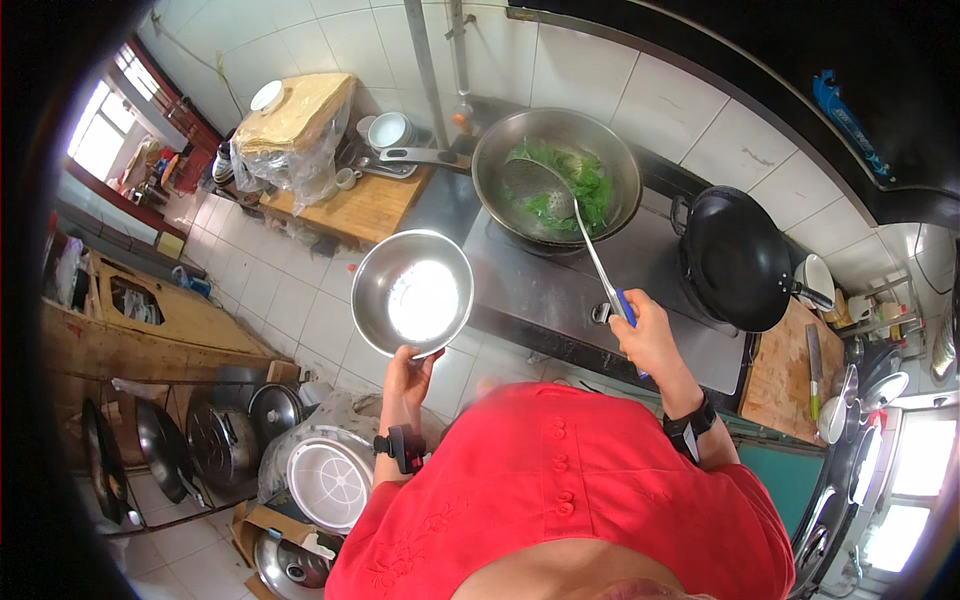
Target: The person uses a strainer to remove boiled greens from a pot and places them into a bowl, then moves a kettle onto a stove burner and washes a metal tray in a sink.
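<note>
My left hand (409, 381) grips the near rim of a shiny stainless steel bowl (367, 300), which holds no food and is tipped towards the camera. In my right hand (649, 334) is the blue-and-grey handle of a metal skimmer (596, 259). Its perforated head rests inside a wide steel wok (631, 154) on the stove. Green leafy vegetables (592, 191) lie in liquid in that wok, around and beside the skimmer's head. The wok's long metal handle points left.
A black wok (739, 255) sits on the stove's right side. Beyond it, a knife (814, 360) lies on a wooden cutting board (780, 375). White bowls (390, 131) stand at the back left near a wooden board (375, 206). A white plastic basket (330, 484) is low at left.
</note>
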